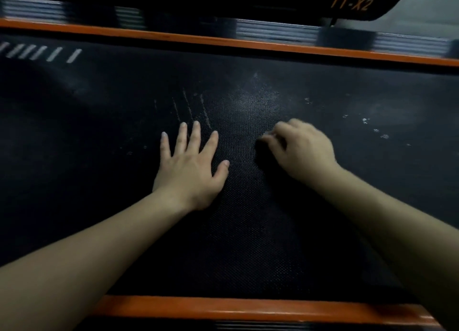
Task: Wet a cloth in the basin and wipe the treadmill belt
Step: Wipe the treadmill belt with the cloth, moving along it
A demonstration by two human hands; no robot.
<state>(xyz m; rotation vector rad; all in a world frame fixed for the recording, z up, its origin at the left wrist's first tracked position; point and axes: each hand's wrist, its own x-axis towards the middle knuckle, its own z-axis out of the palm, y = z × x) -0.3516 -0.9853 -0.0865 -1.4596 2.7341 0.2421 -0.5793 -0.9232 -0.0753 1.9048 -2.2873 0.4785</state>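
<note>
The treadmill belt (248, 231) is seen from its side, between a far orange rail (223, 41) and a near orange rail (248, 308). The left hand (191, 171) is laid flat on the belt, with its fingers (196, 137) straight and spread apart; nothing is held by it. The right hand (300, 152) is placed near it on the belt, with the fingers curled down over a dark lump, which is judged to be the cloth (260, 157). The cloth is as dark as the belt and this hand is blurred, so its outline cannot be told exactly. The basin is not shown.

The step in hand is judged to be the wiping itself. Pale streaks (188, 107) are seen just beyond the left fingertips, a greyish smear (255, 99) beyond the right hand, and white specks (365, 121) further to the right, so much of the belt is judged to be not yet clean.

The belt should be kept steady by the flat left hand, since it may slide under pressure. The cloth should be pressed firmly and drawn in long, overlapping strokes from one rail to the other, first through the streaks and smear, then toward the specks. Dust may be held in the dotted texture, so a second pass may be needed. The cloth should be damp but not dripping, so that water is not carried under the rails.
</note>
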